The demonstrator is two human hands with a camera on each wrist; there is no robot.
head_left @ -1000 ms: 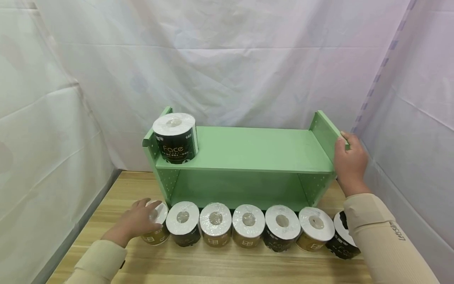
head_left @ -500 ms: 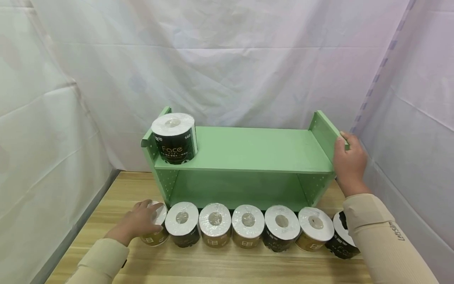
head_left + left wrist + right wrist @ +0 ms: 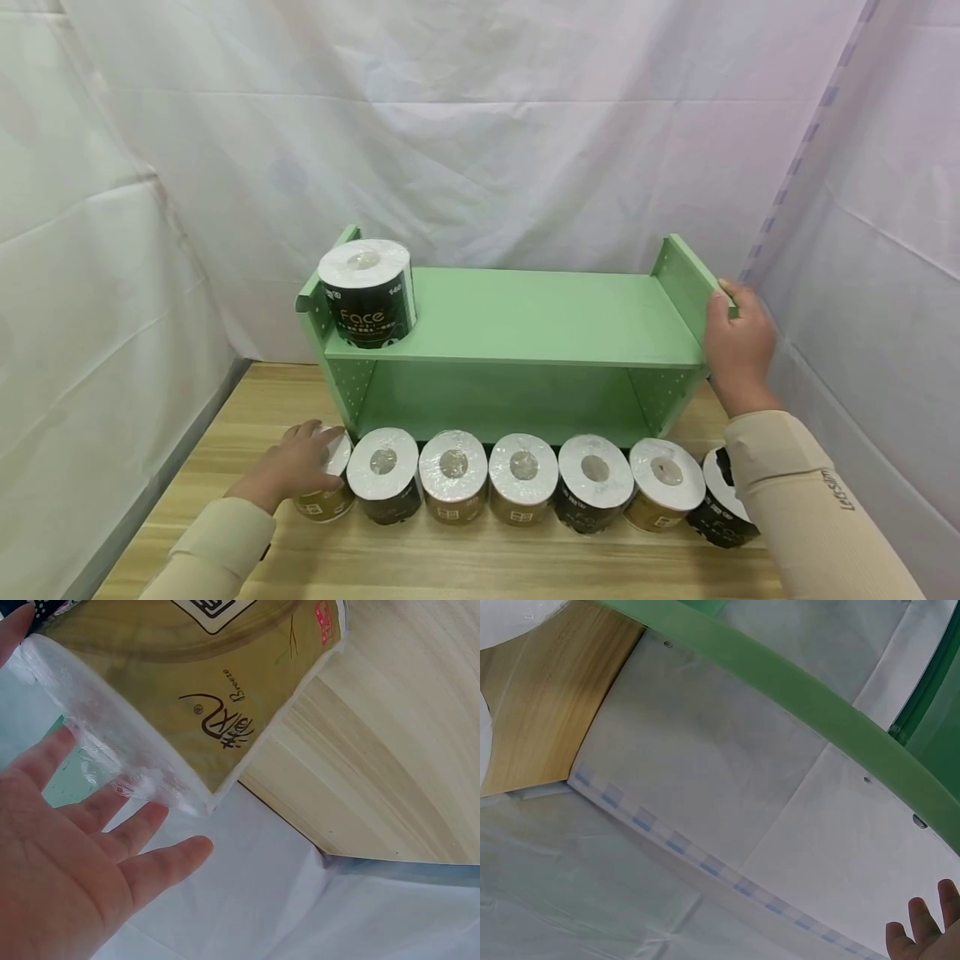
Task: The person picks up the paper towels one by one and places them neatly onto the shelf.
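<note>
My left hand (image 3: 296,462) lies over the leftmost toilet paper roll (image 3: 322,505), which stands upright in a gold wrapper on the table. Its fingers are spread along the roll's plastic-covered white end, not curled round it, as the left wrist view shows. My right hand (image 3: 742,350) holds the top edge of the right side panel (image 3: 684,275) of a green two-tier shelf (image 3: 525,318), with the thumb at the edge. Only some fingertips (image 3: 922,919) show in the right wrist view. On the upper tier's left end stands a roll in a black wrapper (image 3: 371,315).
Several more rolls, black and gold, stand in a row in front of the shelf, among them a black one (image 3: 386,504) next to the left hand. My right sleeve partly covers the last black roll (image 3: 720,525). White curtains (image 3: 525,150) surround the wooden table (image 3: 450,567).
Hardly anything differs: the view has shifted very slightly. The left hand stays at the gold roll and the right hand stays on the shelf panel.
</note>
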